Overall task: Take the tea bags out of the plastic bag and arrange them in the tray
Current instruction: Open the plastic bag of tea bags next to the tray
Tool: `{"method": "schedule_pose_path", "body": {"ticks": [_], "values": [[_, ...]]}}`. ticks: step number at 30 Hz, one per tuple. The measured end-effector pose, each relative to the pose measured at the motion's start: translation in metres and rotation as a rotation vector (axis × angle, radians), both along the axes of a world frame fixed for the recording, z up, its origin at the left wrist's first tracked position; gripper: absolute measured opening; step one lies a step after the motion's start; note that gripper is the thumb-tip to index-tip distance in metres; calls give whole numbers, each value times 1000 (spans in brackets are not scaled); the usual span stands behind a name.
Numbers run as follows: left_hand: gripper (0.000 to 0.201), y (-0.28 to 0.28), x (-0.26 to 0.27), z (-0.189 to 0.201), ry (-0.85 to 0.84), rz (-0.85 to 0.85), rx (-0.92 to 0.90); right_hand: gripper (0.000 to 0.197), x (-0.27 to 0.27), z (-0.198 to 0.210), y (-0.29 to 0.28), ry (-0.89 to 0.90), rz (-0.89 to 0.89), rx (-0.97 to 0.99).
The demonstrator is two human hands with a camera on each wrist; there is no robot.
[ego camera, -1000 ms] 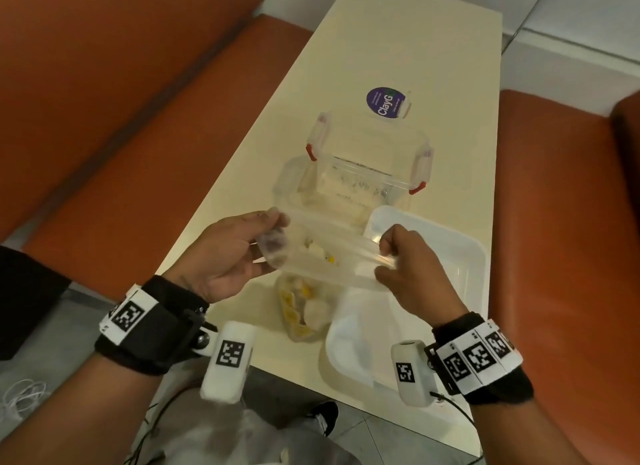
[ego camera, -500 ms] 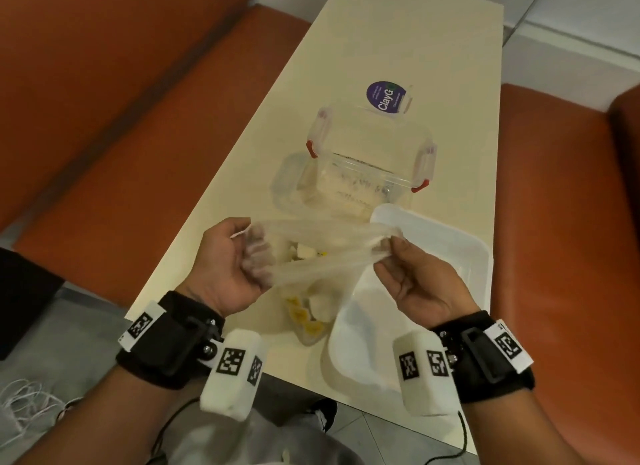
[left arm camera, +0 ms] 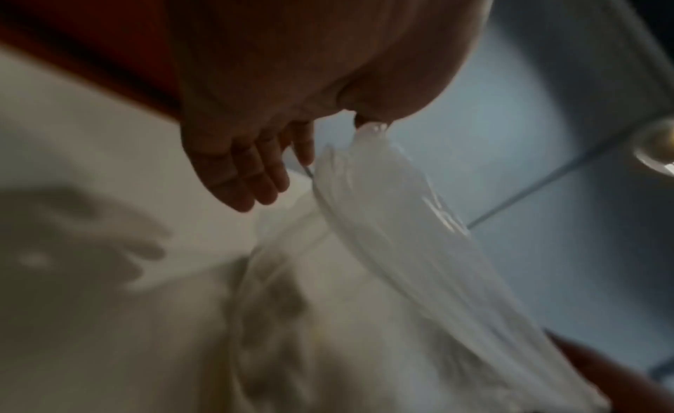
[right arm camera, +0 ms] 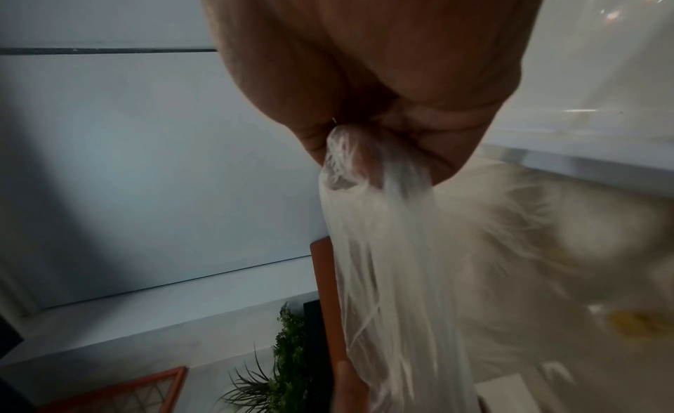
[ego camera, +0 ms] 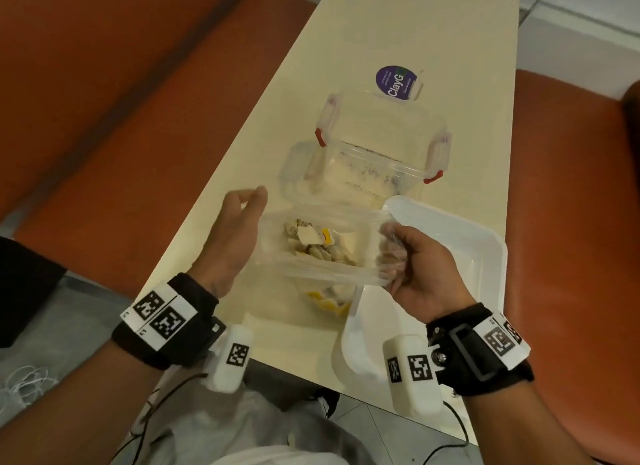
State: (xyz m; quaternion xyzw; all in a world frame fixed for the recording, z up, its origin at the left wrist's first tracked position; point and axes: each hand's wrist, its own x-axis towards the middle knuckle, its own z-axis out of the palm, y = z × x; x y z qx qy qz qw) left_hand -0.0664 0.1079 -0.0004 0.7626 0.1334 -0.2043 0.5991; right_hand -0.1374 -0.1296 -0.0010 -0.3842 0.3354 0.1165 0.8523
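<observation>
A clear plastic bag (ego camera: 322, 274) hangs over the table's near edge, its mouth stretched wide between both hands. Inside lie several tea bags (ego camera: 318, 244), pale with yellow tags. My left hand (ego camera: 254, 206) pinches the bag's left rim; in the left wrist view the film (left arm camera: 401, 246) is caught at the thumb (left arm camera: 379, 113) while the other fingers hang loose. My right hand (ego camera: 398, 256) grips the bunched right rim in a fist, with the plastic (right arm camera: 383, 275) streaming from its curled fingers (right arm camera: 313, 139). The white tray (ego camera: 481, 253) lies just right of the bag, under the right hand.
A clear lidded container with red clips (ego camera: 381, 153) stands just beyond the bag, and a purple round sticker (ego camera: 396, 82) lies behind it. The narrow cream table (ego camera: 381, 24) runs between orange benches (ego camera: 138, 101). Cables hang below my wrists.
The hands have turned and pulled the bag's mouth from a flat stretched strip into a wide opening, so the tea bags now show from above. The right hand has bunched its rim.
</observation>
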Motion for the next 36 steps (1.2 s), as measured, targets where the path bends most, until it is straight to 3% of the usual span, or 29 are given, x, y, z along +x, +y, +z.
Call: {"method": "schedule_pose_path", "body": {"ticks": [3, 5, 7, 9, 12, 16, 19, 21, 23, 27, 29, 31, 32, 34, 36], "values": [[56, -2, 3, 11, -462, -305, 303, 17, 0, -1, 1, 6, 14, -93], [67, -11, 4, 16, -669, -551, 583, 18, 0, 3, 5, -1, 35, -174], [57, -24, 8, 12, -799, -686, 822, 15, -1, 8, 11, -14, 84, -288], [34, -32, 14, 6, -851, -712, 930, 12, -3, 11, 17, -37, 150, -403], [22, -29, 26, 1, -626, -604, 715, 29, -9, 7, 19, -68, 325, -663], [15, -16, 38, 7, -6, -242, -41, 36, -23, -15, 20, 45, 611, -1450], [18, -5, 45, 7, 303, -32, -268, 27, -27, -19, 14, 164, 564, -1562], [21, 6, 50, 0, 495, 69, -454, 16, -22, -20, 8, 186, 504, -1479], [21, 15, 48, -7, 619, 156, -617, 13, -13, -19, 7, 160, 329, -1210], [55, 29, 37, -24, 739, 206, -935, 9, 9, -10, 13, 162, -57, -225], [32, 34, 32, -34, 812, 200, -987, 17, 17, -11, 13, 171, -155, 104], [11, 33, 30, -37, 849, 263, -962, 18, 24, -17, 14, 167, -193, 267], [11, 33, 31, -39, 835, 316, -949, 19, 25, -19, 17, 156, -197, 316], [34, 34, 31, -42, 745, 416, -949, 20, 29, -25, 22, 158, -187, 328], [39, 36, 31, -44, 676, 506, -1034, 18, 31, -28, 30, 193, -128, 172]]}}
